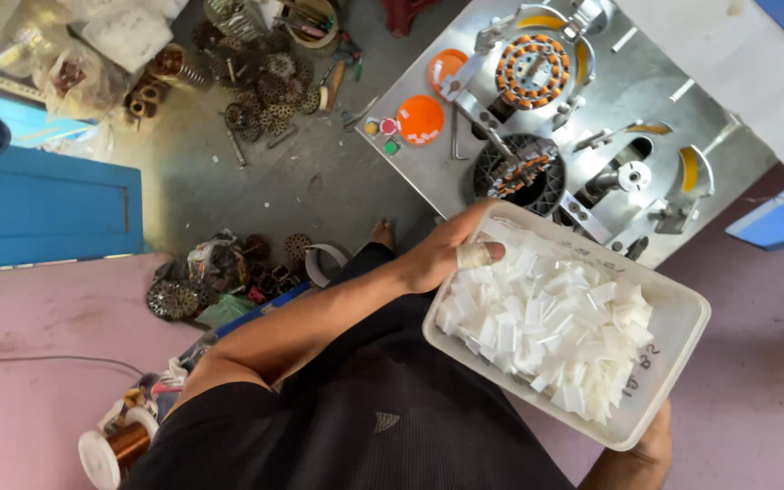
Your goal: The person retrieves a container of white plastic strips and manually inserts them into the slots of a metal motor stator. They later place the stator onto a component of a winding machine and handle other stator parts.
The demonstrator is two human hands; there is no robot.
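Floor: grey concrete, stained, in daylight.
Wall or panel: blue board at the left edge.
Surface: pinkish slab at lower left, another pinkish area at lower right.
Bench: metal machine table with orange discs and a copper-wound stator.
Clutter: rusty stator cores scattered on the floor, plastic bags at top left, copper wire spool at bottom left.

tray: plain white
paper slips: translucent milky white
round caps: bright orange
machine plate: bare silver-grey
wire spool: coppery brown
door: blue
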